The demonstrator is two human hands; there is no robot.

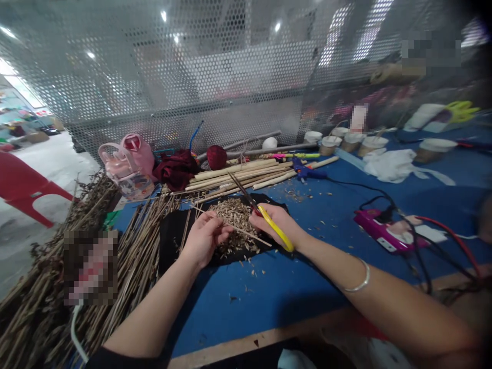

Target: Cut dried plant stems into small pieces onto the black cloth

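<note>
My left hand [205,237] is closed in a pinch on a thin dry twig [246,233] that slants across a black cloth [172,237]. My right hand [277,221] grips yellow-handled scissors [269,219], their dark blades pointing up and away from me. Between my two hands lies a heap of short cut twig bits [235,218] on the cloth. A silver bangle [359,282] sits on my right forearm.
A big bundle of dry twigs [126,256] lies left on the blue table [269,302]. Thick pale sticks [246,173], a blue glue gun [303,171], a pink bottle [128,169], dark red fabric [177,168], a pink power strip [380,233] with cables, and cups [348,141] lie beyond. Mesh screen behind.
</note>
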